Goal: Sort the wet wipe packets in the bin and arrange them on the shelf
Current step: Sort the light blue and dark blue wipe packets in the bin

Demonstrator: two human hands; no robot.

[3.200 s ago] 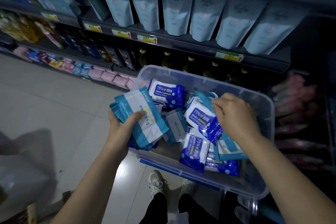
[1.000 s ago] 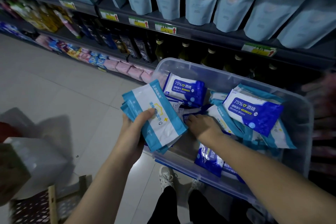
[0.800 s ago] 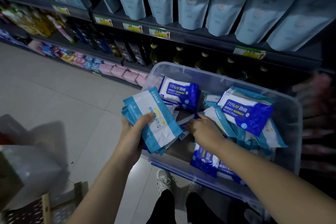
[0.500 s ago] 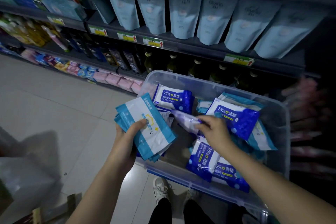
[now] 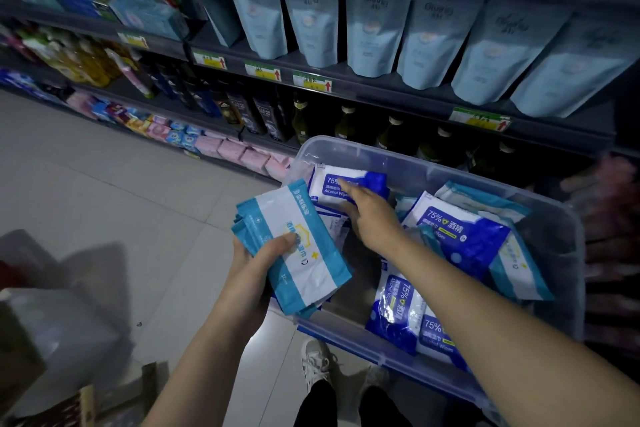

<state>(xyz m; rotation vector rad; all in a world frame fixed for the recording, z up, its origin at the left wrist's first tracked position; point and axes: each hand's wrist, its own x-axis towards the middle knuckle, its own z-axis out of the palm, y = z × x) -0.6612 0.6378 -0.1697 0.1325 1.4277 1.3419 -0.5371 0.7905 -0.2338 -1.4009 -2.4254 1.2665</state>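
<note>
Head view: left hand [image 5: 250, 276] grips teal packets [image 5: 313, 276] diagonally; right hand [image 5: 370, 218] touches blue packet [image 5: 369, 179].

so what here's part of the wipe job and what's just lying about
job: clear bin, dark blue alcohol wipe packets in it, light blue and white packets in the left hand, right hand in the bin.
lying about: pale blue pouches, bottles behind the bin, pink packs lower down.
</note>
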